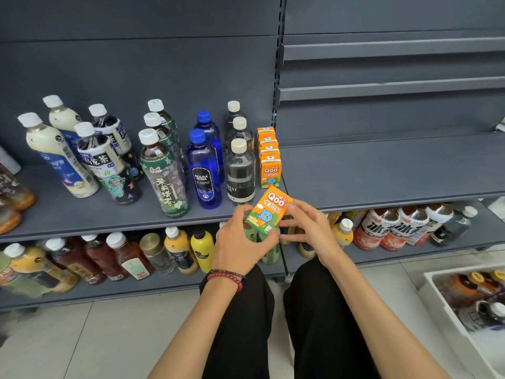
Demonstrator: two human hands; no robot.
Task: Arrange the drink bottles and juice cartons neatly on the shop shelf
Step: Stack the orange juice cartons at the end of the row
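Observation:
An orange Qoo juice carton (269,210) is tilted in front of the grey shelf's front edge (136,231). My left hand (240,242) grips its lower left side and my right hand (308,228) pinches its right edge. Just behind it, a row of orange Qoo cartons (269,157) runs front to back at the shelf's right end. To their left stand rows of dark clear bottles (240,170), blue soda bottles (205,170), green tea bottles (164,173), oolong tea bottles (106,162) and milky white bottles (54,151).
The neighbouring shelf section (382,165) on the right is bare. The lower shelf holds mixed bottles, yellow and brown on the left (131,255), red iced tea on the right (390,228). A white crate of bottles (470,296) sits on the tiled floor at the right.

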